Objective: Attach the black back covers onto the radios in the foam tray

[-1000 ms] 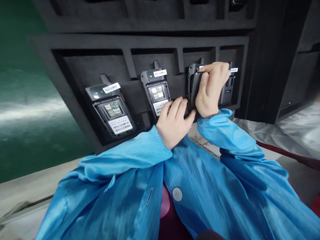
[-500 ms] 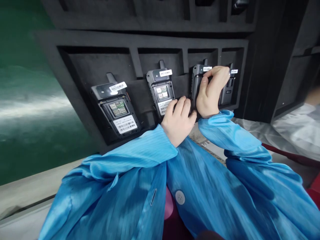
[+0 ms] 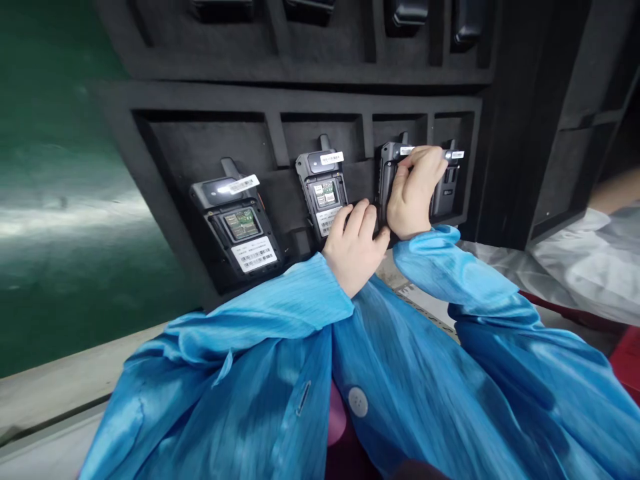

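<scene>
Right hand (image 3: pixel 413 193) raised, wrist bent back, fingers curled over the back of the third handset (image 3: pixel 387 180), which stands upright in its slot of the black foam tray (image 3: pixel 300 100); fingertips lie near its top label, thumb along its left edge, so the hand is closed around the unit. Left hand (image 3: pixel 356 243) sits just below and left of the right hand, touching it at the thumb, fingers half curled and pressed against the handset's lower left edge, holding nothing of its own. Left of the left hand, the second handset (image 3: pixel 324 190) and first handset (image 3: pixel 240 223) stand with backs uncovered; both forearms wear blue sleeves (image 3: pixel 280 313).
</scene>
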`<state>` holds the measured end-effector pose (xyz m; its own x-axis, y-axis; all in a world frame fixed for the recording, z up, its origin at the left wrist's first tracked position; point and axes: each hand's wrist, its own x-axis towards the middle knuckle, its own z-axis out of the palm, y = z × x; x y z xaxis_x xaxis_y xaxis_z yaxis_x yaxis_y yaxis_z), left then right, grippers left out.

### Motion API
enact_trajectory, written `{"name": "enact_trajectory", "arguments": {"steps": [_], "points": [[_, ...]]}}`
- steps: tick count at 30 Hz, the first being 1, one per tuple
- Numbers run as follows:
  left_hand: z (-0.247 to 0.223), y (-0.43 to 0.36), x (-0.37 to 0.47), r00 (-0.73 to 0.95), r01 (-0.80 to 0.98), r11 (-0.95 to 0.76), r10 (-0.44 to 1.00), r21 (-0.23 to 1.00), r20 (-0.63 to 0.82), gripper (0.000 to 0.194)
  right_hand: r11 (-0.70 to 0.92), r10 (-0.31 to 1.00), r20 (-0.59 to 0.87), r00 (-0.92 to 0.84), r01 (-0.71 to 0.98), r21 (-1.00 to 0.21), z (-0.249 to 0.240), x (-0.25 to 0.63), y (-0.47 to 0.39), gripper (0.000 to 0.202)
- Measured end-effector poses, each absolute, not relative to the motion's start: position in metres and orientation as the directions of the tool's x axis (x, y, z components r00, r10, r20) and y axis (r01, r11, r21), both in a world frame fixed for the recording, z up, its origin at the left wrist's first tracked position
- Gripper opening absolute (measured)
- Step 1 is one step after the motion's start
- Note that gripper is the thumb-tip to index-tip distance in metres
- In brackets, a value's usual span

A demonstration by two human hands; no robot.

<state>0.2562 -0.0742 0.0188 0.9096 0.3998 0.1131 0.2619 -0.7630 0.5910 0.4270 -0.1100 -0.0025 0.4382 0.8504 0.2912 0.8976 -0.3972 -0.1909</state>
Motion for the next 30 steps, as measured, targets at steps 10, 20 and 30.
{"name": "enact_trajectory", "arguments": {"steps": [10, 20, 30], "points": [[0.028, -0.069, 0.253, 0.893, 0.267, -0.791, 0.417, 0.55, 0.167, 0.042, -0.34, 0.888, 0.257, 0.381, 0.921, -0.188, 0.051, 0.434, -0.138, 0.036], [0.026, -0.073, 0.263, 0.912, 0.284, -0.804, 0.395, 0.522, 0.112, 0.061, -0.257, 0.963, -0.074, 0.26, 0.965, 0.047, 0.062, 0.423, -0.164, 0.052], [0.022, -0.07, 0.262, 0.928, 0.263, -0.853, 0.352, 0.451, 0.124, 0.054, -0.448, 0.845, 0.247, 0.474, 0.881, -0.155, 0.134, 0.593, -0.082, 0.028]]}}
